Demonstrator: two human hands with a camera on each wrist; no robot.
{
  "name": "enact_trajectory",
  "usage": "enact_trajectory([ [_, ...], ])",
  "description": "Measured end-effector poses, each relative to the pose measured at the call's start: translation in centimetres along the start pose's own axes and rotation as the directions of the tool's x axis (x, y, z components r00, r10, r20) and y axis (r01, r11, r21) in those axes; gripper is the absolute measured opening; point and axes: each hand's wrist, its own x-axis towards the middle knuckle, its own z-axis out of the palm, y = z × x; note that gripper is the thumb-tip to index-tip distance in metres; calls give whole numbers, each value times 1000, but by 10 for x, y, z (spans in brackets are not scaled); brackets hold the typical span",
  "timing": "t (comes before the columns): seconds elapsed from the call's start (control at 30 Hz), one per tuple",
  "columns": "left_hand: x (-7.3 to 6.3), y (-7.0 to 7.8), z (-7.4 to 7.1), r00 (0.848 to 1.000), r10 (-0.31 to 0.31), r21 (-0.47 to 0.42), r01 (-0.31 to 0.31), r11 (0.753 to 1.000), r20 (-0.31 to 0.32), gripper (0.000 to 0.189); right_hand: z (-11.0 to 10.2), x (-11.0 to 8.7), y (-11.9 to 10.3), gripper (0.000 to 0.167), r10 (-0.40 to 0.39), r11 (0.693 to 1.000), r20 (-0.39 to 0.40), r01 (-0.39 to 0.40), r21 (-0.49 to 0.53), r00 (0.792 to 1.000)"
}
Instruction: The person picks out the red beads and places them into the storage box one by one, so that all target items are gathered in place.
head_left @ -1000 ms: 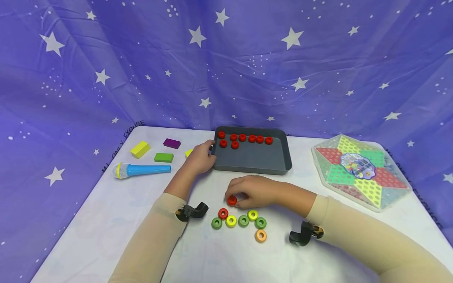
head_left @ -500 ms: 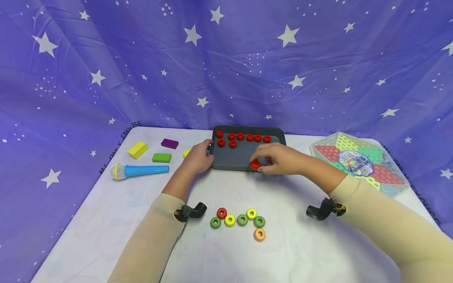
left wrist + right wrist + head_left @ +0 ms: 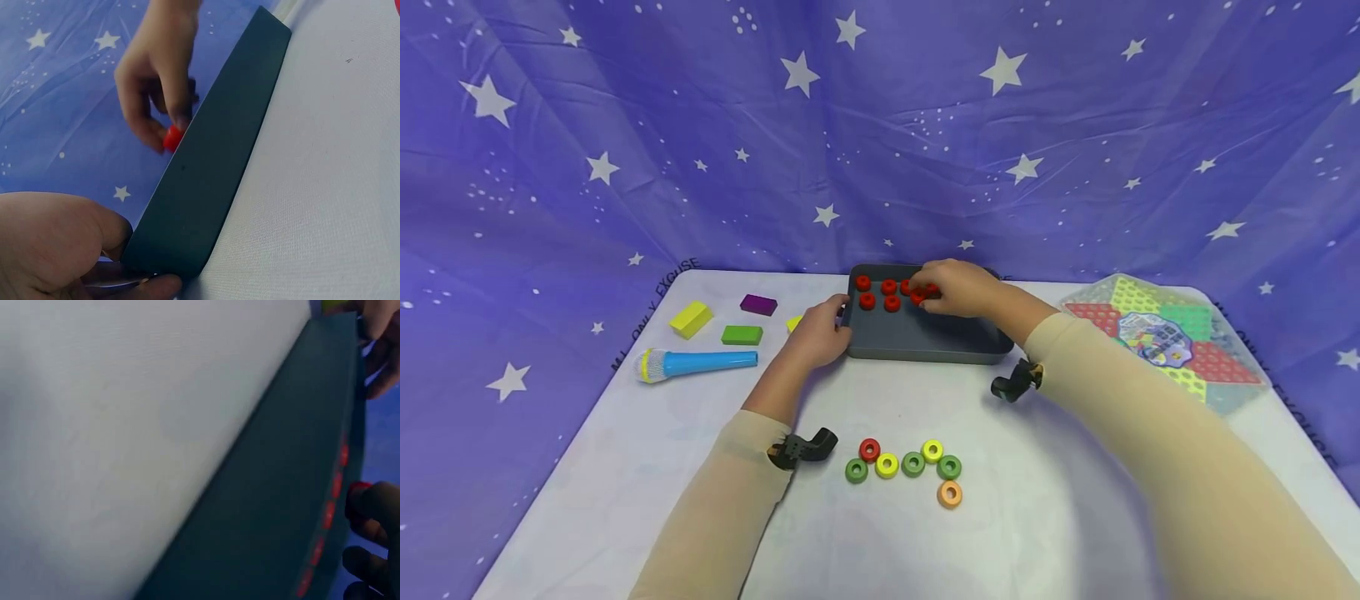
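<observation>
My left hand (image 3: 820,333) grips the left edge of a dark grey tray (image 3: 917,342); in the left wrist view its thumb and fingers close round the tray's corner. Over the tray's back part, my right hand (image 3: 962,288) pinches a red ring (image 3: 919,297) between thumb and fingers. That ring also shows in the left wrist view as a red bit (image 3: 172,139) just past the tray wall. Several red rings (image 3: 867,301) lie in rows at the tray's back left, some partly hidden by the right hand. Whether the pinched ring touches the tray floor, I cannot tell.
Nearer on the white table lie a red ring (image 3: 869,451), yellow ring (image 3: 887,466), green ring (image 3: 913,464) and orange ring (image 3: 950,494), among others. At left are a toy microphone (image 3: 700,362) and coloured blocks (image 3: 742,335). A star-patterned game board (image 3: 1210,367) lies right.
My right hand has carried a red ring from the loose rings near the table's middle over the tray's front rim to the back row. My left hand has stayed on the tray's edge.
</observation>
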Motion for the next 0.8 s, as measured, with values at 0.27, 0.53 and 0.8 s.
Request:
enact_trajectory([
  [0.27,1,-2,1,1000,11,-3,-11,1000,-12,61,20,18,2,33,51,995,25,-49,-92,998],
  [0.53,1,0,2,1000,15,-7,-15,1000,-11,60,21,12,2,37,58,990,21,-55,-132,998],
  [0.8,1,-2,-1,1000,5,6,-4,1000,-11,60,-15,-6,-22,38,21,1000,-114,-22,-3,993],
])
